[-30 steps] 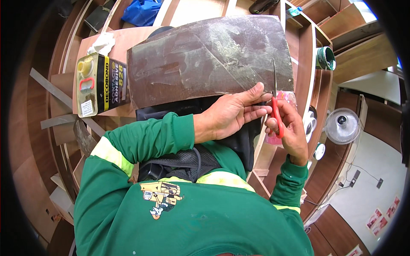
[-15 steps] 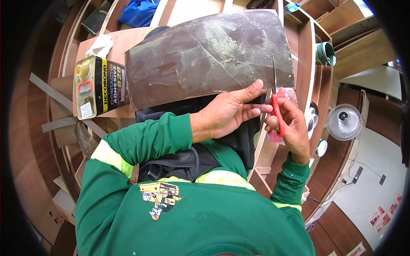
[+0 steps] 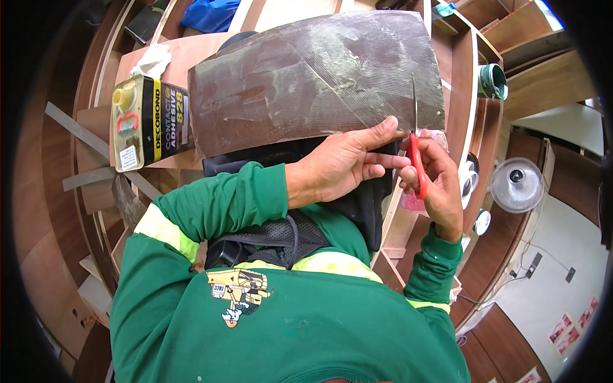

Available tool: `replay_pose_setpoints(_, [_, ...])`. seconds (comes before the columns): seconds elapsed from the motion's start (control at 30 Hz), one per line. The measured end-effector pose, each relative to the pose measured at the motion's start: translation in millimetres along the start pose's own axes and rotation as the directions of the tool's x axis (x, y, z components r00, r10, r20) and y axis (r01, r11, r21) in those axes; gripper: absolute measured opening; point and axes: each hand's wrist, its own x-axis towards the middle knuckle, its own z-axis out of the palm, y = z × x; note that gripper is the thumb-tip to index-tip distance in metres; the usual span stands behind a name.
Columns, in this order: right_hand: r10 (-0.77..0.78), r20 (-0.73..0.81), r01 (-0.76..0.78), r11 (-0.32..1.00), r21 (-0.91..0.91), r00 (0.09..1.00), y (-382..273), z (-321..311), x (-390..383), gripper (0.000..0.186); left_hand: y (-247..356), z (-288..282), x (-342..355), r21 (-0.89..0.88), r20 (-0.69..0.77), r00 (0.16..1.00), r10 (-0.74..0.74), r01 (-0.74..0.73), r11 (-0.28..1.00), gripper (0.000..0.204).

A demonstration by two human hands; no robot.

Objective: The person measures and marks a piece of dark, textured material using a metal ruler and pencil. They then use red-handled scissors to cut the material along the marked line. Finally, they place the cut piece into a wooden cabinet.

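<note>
The person's right hand grips red-handled scissors at two o'clock in the view, blades pointing to twelve, in front of the brown panel. The left hand, at eight o'clock from the scissors, has its fingertips just beside them; whether it pinches anything cannot be told. Good handling probably means fingertips clear of the blades and a steady grip on the handles.

In our right hand we held red scissors, tips pointing away from us over the streaked brown board. We kept our left hand just beside them, thumb raised. Left of the board we had a can and a white rag.
</note>
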Motion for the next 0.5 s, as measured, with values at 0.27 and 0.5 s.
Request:
replay_pose_setpoints(0.27, [-0.008, 0.008, 0.008, 1.000, 0.012, 1.000, 2.6, -0.5, -0.8, 0.044, 0.3, 3.1, 0.2, -0.003, -0.013, 1.000, 0.016, -0.016, 1.000, 0.054])
replay_pose_setpoints(0.5, [-0.006, 0.013, 0.005, 1.000, 0.027, 1.000, 3.6, -0.6, -2.5, 0.046, 0.9, 4.9, -1.2, -0.014, -0.007, 1.000, 0.026, -0.026, 1.000, 0.054])
